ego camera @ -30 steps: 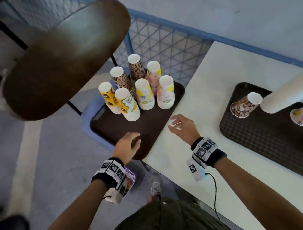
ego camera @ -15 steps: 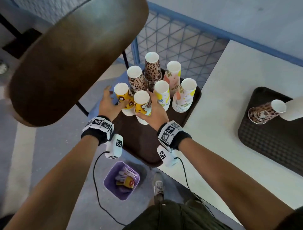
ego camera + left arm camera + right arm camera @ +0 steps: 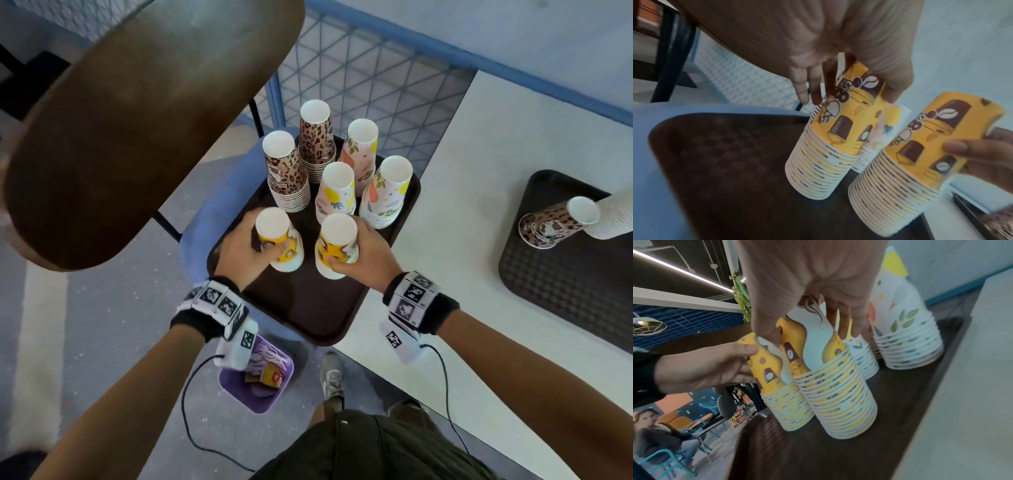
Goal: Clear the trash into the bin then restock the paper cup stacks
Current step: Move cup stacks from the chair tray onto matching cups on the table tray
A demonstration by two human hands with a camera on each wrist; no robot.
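Note:
Several upside-down stacks of paper cups stand on a dark brown tray point(image 3: 301, 308) that sits on a blue chair beside the white table. My left hand point(image 3: 246, 246) grips the left yellow coffee-print stack point(image 3: 279, 240) point(image 3: 830, 138). My right hand point(image 3: 363, 253) grips the right yellow stack point(image 3: 337, 245) point(image 3: 836, 386). Both stacks tilt slightly, bases on the tray. Behind them stand two leopard-print stacks point(image 3: 317, 137) and floral stacks point(image 3: 387, 192). A purple bin point(image 3: 257, 377) with trash in it sits on the floor below my left wrist.
A second dark tray point(image 3: 561, 291) on the white table point(image 3: 445, 240) holds a leopard-print cup lying on its side point(image 3: 551, 222) and a white cup stack point(image 3: 613, 216). A brown chair back point(image 3: 137, 120) looms at upper left. A blue mesh fence point(image 3: 359, 78) stands behind the cups.
Both hands reached from the tray's near edge to the two front yellow stacks and closed round them. The view has shifted closer over the tray.

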